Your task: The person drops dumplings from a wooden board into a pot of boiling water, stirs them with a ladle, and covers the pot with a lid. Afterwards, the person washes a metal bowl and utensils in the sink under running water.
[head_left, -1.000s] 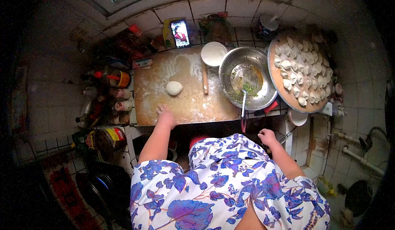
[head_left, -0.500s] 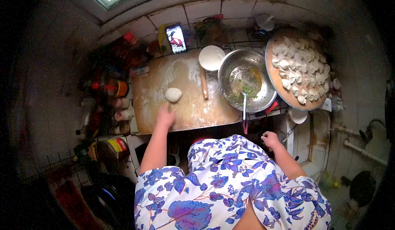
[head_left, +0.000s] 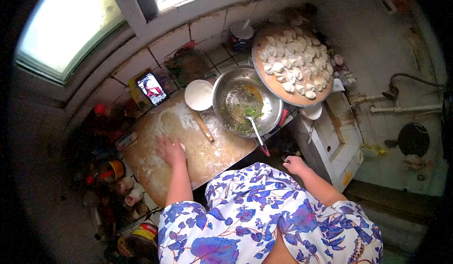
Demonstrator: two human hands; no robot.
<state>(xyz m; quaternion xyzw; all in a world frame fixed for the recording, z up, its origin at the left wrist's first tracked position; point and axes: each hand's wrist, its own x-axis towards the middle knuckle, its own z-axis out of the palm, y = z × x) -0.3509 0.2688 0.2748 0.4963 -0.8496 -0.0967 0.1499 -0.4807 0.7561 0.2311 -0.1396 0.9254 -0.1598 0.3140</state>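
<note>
On the floured wooden board (head_left: 207,164), my left hand (head_left: 171,151) lies palm down with its fingers spread. A ball of white dough (head_left: 183,147) is mostly hidden under it; only a small edge shows beside the thumb. My right hand (head_left: 294,165) hangs in the air in front of my body, past the board's right end. Its fingers are curled in and I see nothing in them. Between the hands and the wall, a wooden rolling pin (head_left: 203,126) lies on the board, with a white bowl of flour (head_left: 199,95) at its far end.
A steel basin (head_left: 226,117) holds green and yellow filling remnants and a spoon (head_left: 255,131). Behind it, a round board (head_left: 278,88) carries many dumplings. A lit phone (head_left: 152,89) leans at the back. Bottles and jars (head_left: 134,195) crowd the left side.
My left hand has moved forward onto the dough ball, now mostly covered, with fingers spread. The whole view has turned, showing more window. My right hand stays curled near my body.
</note>
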